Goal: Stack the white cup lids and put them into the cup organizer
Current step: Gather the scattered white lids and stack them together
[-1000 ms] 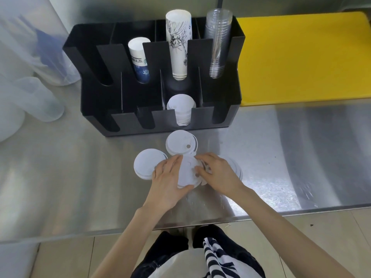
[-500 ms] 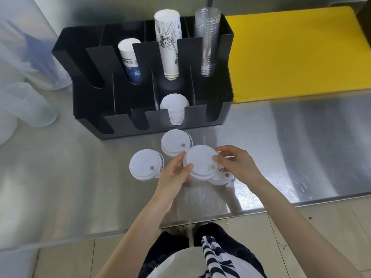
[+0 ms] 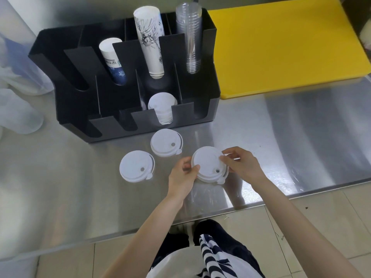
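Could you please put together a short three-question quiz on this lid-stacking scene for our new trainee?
1. True or false: both hands grip the same stack of white lids.
2. How many lid piles lie untouched on the steel counter?
3. The lids already in the black cup organizer sit in front of which cups? A clear plastic, B ink-drawing paper, C blue-print paper.

Key: 1 true, left hand and right hand; 2 two; 3 B.

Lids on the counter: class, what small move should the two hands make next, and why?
Probably carry the held stack left onto a loose lid. Both hands, left and right, grip that stack, while two lids lie single before the organizer.
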`<state>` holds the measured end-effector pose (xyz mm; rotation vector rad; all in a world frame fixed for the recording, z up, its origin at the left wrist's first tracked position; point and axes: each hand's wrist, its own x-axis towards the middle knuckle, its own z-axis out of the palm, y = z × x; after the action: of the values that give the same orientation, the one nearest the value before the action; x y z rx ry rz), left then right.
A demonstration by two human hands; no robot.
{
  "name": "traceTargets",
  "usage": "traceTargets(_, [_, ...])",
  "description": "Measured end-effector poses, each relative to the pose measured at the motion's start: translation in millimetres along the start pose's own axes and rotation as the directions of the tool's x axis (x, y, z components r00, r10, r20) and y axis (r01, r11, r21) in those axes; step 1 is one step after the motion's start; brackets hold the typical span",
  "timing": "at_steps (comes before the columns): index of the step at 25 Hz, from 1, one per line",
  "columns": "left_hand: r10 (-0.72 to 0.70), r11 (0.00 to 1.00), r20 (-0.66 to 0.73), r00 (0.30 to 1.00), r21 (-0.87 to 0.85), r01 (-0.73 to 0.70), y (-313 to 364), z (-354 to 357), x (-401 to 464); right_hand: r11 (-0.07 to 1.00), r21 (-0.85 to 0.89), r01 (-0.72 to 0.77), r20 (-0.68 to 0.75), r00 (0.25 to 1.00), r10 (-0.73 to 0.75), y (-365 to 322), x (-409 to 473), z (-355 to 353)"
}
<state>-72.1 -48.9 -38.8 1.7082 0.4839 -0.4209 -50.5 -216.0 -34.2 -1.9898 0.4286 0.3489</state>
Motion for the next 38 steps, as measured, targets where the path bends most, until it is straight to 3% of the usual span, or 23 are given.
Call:
traceTargets(5, [0.018, 0.995, -0.029, 0.999, 0.095, -0.015, -3, 9, 4, 0.999, -0.039, -0.011, 0.001, 1.000, 0.011, 11, 0, 5])
traceTargets(14, [0.185, 0.936, -0.114, 0.976, 0.324, -0.140, -4, -9, 16, 0.987, -0.151, 0.047, 0.029, 0.999, -0.043, 10, -2, 34])
traceTargets(17, [0.245, 0.894, -0.040, 0.969, 0.396, -0.210, -4, -18, 18, 0.961, -0.235, 0.147, 0.012, 0.989, -0.149, 6, -6, 44])
traceTargets(21, [0.251, 0.781, 0.180, 0.951, 0.543, -0.309, -14, -23, 17, 0.885, -0.303, 0.353, 0.078, 0.935, -0.346, 4, -9, 48])
traceTargets(24, [0.279, 0.642, 0.203, 0.939, 0.687, -0.339, -22, -25, 18, 0.881, -0.293, 0.372, 0.113, 0.928, -0.354, 5, -9, 47])
traceTargets(29, [0.320, 0.586, 0.233, 0.919, 0.713, -0.385, -21, -31, 23, 0.852, -0.364, 0.377, 0.123, 0.926, -0.357, -2, -4, 49])
traceTargets(34, [0.462, 0.584, 0.080, 0.883, 0.722, -0.371, -12, -56, 37, 0.808, -0.423, 0.410, 0.170, 0.912, -0.374, -23, 14, 62])
traceTargets(38, [0.424, 0.480, 0.001, 0.906, 0.848, -0.226, -6, -74, 57, 0.746, -0.501, 0.439, 0.267, 0.898, -0.349, -47, 33, 80])
